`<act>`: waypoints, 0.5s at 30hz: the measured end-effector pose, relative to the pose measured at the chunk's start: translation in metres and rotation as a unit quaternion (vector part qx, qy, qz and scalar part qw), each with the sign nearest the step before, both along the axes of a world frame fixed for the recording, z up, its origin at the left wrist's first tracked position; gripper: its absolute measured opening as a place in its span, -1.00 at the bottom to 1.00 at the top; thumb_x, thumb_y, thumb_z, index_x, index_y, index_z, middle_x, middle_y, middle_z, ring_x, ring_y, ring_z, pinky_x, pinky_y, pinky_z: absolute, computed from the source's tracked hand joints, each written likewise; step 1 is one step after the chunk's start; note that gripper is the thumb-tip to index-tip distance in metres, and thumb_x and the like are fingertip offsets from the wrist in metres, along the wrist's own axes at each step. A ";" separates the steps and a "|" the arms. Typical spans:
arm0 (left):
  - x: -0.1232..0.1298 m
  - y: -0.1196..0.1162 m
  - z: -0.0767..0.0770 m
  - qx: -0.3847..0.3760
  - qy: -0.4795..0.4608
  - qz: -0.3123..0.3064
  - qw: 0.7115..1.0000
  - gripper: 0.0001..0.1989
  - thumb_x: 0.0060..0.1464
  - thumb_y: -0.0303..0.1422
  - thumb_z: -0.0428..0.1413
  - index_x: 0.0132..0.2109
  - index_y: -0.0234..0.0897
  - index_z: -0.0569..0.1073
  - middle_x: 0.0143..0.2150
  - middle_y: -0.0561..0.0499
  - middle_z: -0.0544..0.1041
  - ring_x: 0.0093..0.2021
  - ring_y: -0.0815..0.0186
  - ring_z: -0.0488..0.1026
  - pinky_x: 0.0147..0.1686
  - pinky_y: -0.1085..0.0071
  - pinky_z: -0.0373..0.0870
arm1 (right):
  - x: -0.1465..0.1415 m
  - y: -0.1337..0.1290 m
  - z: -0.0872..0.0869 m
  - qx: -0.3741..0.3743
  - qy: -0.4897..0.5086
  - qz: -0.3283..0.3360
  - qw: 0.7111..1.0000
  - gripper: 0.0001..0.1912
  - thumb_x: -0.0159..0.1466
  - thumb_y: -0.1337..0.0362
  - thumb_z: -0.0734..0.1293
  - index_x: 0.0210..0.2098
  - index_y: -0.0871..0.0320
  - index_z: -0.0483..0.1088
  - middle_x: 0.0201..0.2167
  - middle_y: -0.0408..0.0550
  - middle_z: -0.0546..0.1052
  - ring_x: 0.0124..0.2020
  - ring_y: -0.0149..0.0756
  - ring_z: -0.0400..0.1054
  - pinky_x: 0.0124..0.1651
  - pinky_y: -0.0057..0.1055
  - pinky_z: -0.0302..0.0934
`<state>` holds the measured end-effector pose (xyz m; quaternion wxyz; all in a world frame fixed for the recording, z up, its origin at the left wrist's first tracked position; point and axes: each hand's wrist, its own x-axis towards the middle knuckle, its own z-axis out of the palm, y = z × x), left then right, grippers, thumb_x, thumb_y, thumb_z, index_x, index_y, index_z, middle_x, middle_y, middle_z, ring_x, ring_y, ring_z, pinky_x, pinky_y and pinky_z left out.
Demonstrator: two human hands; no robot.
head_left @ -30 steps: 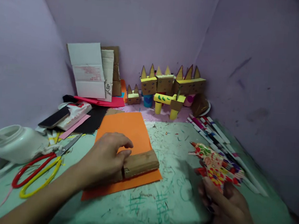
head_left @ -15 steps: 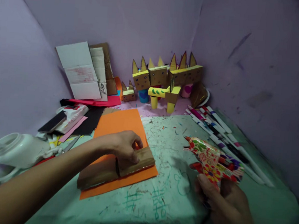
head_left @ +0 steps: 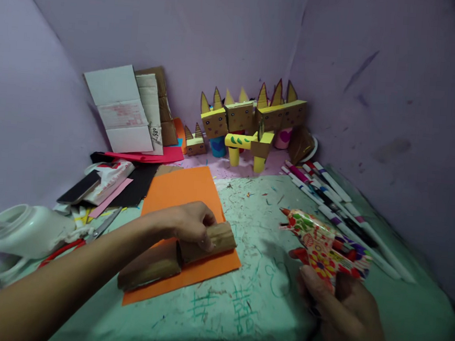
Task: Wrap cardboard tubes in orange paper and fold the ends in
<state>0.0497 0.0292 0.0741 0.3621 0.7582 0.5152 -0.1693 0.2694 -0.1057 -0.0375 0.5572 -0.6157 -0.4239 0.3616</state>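
My left hand [head_left: 196, 226] has its fingers closed on a brown cardboard tube [head_left: 224, 237], gripping it from above. A second cardboard tube [head_left: 149, 269] lies end to end with it on the left, partly behind my forearm. Both are over the near part of an orange paper sheet [head_left: 182, 185]. My right hand [head_left: 342, 311] holds a floral-patterned glue gun [head_left: 326, 249] to the right of the sheet, its nozzle pointing up and left, apart from the tubes.
Yellow and brown cardboard animal figures [head_left: 249, 140] stand at the back. Markers [head_left: 342, 216] lie along the right. To the left are a white jug [head_left: 29, 231], red-handled scissors [head_left: 80, 243], black paper [head_left: 135, 187] and a leaning white card [head_left: 119, 112]. Walls border the table.
The tube under my left hand has rolled or tilted slightly, its near edge sitting a little higher. My right hand and the glue gun stay nearly in place.
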 end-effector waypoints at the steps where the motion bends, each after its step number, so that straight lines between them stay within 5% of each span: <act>1: 0.001 -0.003 0.002 0.020 0.005 -0.001 1.000 -0.69 -0.27 -0.34 0.14 -0.25 -0.26 0.50 -0.34 0.03 0.54 -0.34 0.25 0.45 -0.47 0.44 0.28 | 0.000 0.000 0.000 -0.007 0.009 0.002 1.000 -0.62 0.12 -0.02 0.33 -0.60 0.14 0.30 -0.67 -0.16 0.29 -0.61 -0.35 0.17 -0.60 -0.45 0.09; 8: 0.010 -0.043 -0.002 0.254 0.068 -0.042 0.964 -0.82 -0.10 -0.31 0.06 -0.29 -0.26 0.41 -0.25 -0.12 0.46 -0.28 0.07 0.38 -0.29 0.16 0.26 | 0.000 -0.001 -0.002 -0.035 -0.003 0.007 0.999 -0.57 0.14 -0.05 0.30 -0.63 0.15 0.28 -0.68 -0.15 0.30 -0.60 -0.36 0.16 -0.57 -0.45 0.07; 15: 0.001 -0.052 -0.002 0.289 0.061 -0.047 0.954 -0.59 -0.09 -0.21 0.14 -0.07 -0.26 0.40 -0.16 -0.14 0.45 -0.19 0.02 0.39 -0.18 0.10 0.25 | 0.002 -0.001 -0.004 -0.041 -0.016 0.029 0.999 -0.59 0.14 -0.04 0.30 -0.62 0.15 0.31 -0.68 -0.14 0.31 -0.61 -0.34 0.17 -0.58 -0.44 0.07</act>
